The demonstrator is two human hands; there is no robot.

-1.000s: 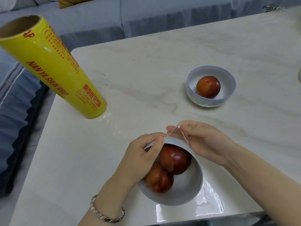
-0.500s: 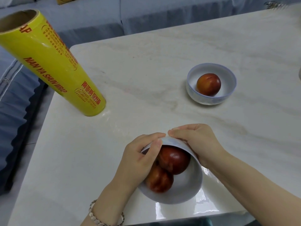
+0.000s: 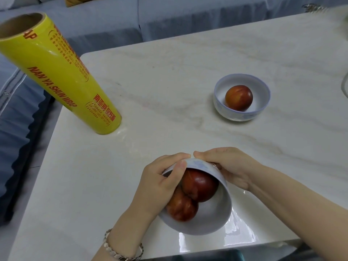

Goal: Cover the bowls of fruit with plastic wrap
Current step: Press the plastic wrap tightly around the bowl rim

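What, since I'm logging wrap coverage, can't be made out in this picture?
Head view, the only one:
1. Plastic wrap: transparent. Only glare beside the near bowl shows, so whether it covers the bowl's mouth is unclear.
2. Far rim of that bowl: hidden under the left hand and right hand.
3. Yellow roll: the small print is too small to read.
4. Object at the right edge: cut off by the frame.

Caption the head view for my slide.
The left hand and right hand hold the tilted two-fruit bowl; single-fruit bowl and yellow wrap roll stand beyond.
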